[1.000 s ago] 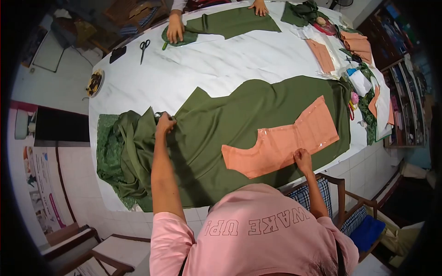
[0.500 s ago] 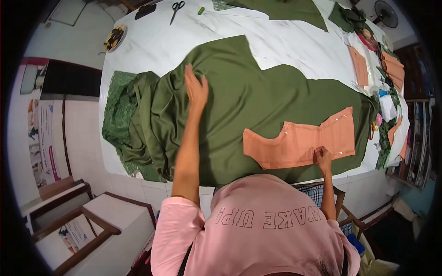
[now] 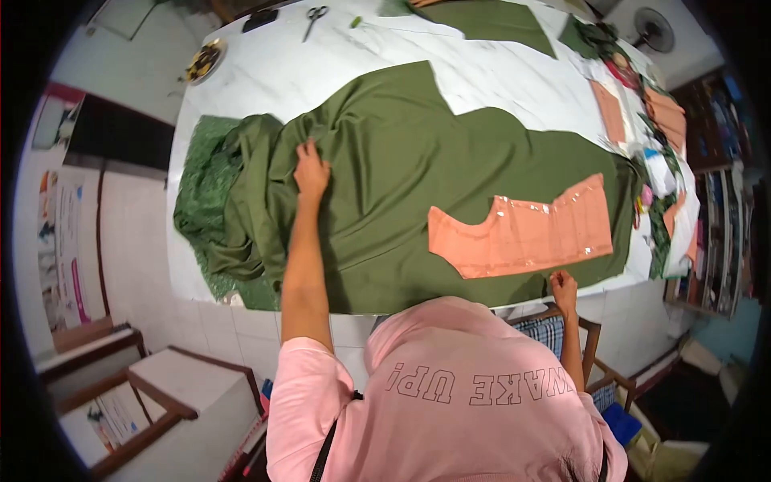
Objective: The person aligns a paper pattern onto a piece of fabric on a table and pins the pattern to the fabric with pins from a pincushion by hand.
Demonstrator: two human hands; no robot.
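Observation:
A large olive-green fabric (image 3: 393,177) lies spread over the table, smooth in the middle and bunched into folds at the left. My left hand (image 3: 312,170) is on its left part, fingers bent and closed on a fold. On the fabric's right side lies an orange cut fabric piece (image 3: 522,237) with a curved notch, small shiny spots showing along its edges. Just below this piece, by the near edge of the green fabric, is my right hand (image 3: 564,291). Its fingertips are pinched together, and what they hold, if anything, is too small to make out.
Green lace-like fabric (image 3: 205,189) is heaped at the left. Scissors (image 3: 314,22), a dark phone-like object (image 3: 260,20) and a plate of food (image 3: 204,62) stand along the far side. Mixed scraps (image 3: 662,173) crowd the right edge. A wooden chair (image 3: 590,333) is below.
My left hand has come down and left, from lying flat to closing on the fabric. The right hand has left the orange piece and moved to the near edge. The view has shifted slightly.

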